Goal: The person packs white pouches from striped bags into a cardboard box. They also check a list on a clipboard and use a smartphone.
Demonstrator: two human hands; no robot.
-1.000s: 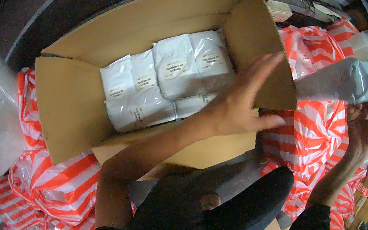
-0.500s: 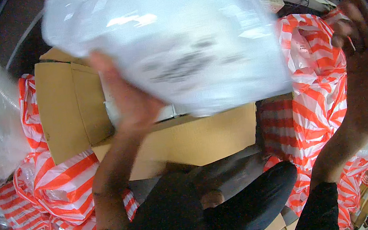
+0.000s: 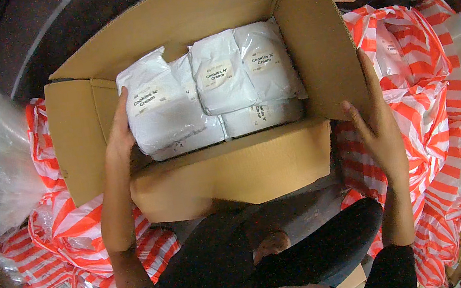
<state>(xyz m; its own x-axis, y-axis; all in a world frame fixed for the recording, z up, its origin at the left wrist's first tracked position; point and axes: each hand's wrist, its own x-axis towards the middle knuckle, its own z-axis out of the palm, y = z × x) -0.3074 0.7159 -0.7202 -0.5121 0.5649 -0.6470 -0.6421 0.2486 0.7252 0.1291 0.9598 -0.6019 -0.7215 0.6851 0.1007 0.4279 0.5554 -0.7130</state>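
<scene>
Dim surroundings, with a dark surface (image 3: 78, 24) at the back, frame an open cardboard box (image 3: 180, 12) that faces the person, its right flap (image 3: 322, 46) standing up and its front panel (image 3: 234, 172) angled toward the knees. Red-and-white striped bags are piled at both sides, on the left (image 3: 73, 221) and on the right (image 3: 405, 111), with clear plastic wrap (image 3: 6, 148) beyond the left pile.

Right hand (image 3: 377, 120): at the outer edge of the right flap, thumb toward its inner face and fingers along the outside; how firmly they press cannot be told. Left hand (image 3: 118, 137): inside the left end of the box, fingers extended along the near pouch's left edge and touching it (whether they also reach beneath is hidden).

Near pouch (image 3: 166, 114): white, labelled, in the left part of the box, resting over other pouches (image 3: 262, 118). It lies immediately right of the left fingers, its long axis running front to back and leaning left at the far end. The left hand is clearly nearer; the right is well apart, across two upright-labelled pouches (image 3: 224, 90).
</scene>
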